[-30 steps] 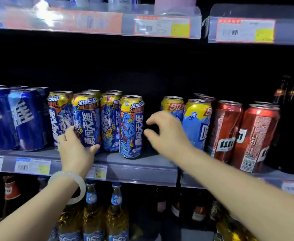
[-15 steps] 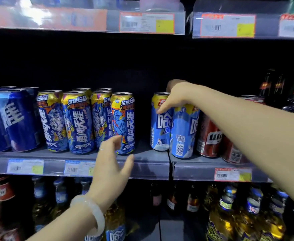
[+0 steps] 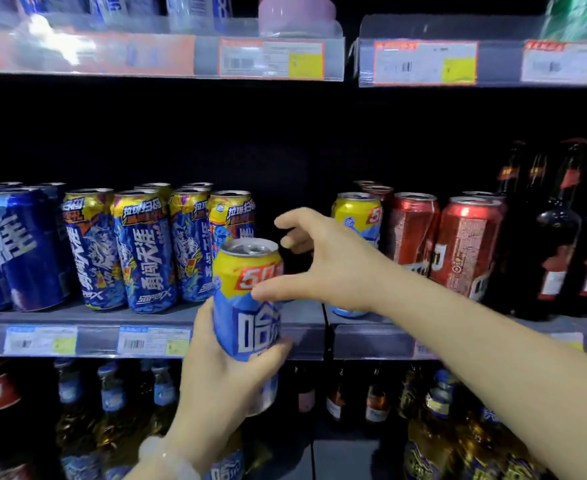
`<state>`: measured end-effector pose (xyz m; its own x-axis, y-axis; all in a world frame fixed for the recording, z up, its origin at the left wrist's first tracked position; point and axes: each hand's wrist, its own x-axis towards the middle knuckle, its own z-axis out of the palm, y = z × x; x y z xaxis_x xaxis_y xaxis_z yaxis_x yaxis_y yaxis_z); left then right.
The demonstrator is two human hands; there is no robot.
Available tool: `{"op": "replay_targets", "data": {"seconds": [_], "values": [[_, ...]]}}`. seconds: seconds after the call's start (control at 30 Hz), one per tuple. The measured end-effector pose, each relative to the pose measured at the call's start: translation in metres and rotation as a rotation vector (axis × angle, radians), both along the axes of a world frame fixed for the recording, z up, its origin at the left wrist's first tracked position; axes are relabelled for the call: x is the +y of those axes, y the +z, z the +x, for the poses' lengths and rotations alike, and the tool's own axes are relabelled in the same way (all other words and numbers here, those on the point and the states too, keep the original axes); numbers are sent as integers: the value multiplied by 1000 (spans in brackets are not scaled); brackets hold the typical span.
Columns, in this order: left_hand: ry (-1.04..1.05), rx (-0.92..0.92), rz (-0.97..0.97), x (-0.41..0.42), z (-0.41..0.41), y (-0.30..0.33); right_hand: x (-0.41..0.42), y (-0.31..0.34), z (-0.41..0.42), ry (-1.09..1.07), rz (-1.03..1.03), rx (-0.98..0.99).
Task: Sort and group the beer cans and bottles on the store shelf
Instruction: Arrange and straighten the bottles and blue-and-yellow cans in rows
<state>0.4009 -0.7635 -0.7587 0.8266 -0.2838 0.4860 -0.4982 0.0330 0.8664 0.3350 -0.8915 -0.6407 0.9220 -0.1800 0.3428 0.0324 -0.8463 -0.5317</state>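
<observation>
My left hand [image 3: 216, 375] grips a blue and yellow beer can [image 3: 247, 306] round its lower half and holds it upright in front of the middle shelf's edge [image 3: 77, 320]. My right hand [image 3: 330, 265] hovers beside the can's top with spread fingers, and its thumb touches the can's side. A matching blue and yellow can [image 3: 356, 216] stands on the shelf behind my right hand. To its left is a group of blue cartoon-print cans [image 3: 146, 251], and further left are dark blue cans [image 3: 18, 251]. Red cans [image 3: 465, 244] stand to the right.
Dark bottles with red labels [image 3: 562, 237] fill the shelf's right end. A gap lies between the cartoon-print cans and the matching can. Amber bottles with blue labels [image 3: 112, 393] line the lower shelf. The upper shelf rail [image 3: 271, 60] carries price tags.
My left hand rose from below the shelf and now grips a blue and yellow can held off the shelf. My right hand came down from the can tops and opened beside it.
</observation>
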Motion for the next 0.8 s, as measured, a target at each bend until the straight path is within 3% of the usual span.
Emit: {"op": "replay_targets", "data": {"seconds": [0.13, 0.3, 0.47, 0.8], "values": [[54, 145, -19, 20, 3, -24, -38, -38, -17, -313, 209, -254], [109, 189, -11, 30, 11, -22, -49, -72, 9, -489, 290, -154], [97, 182, 2, 33, 11, -19, -54, -79, 41, -693, 411, -189], [47, 197, 34, 28, 1, -17, -44, -74, 25, -587, 286, -255]]}}
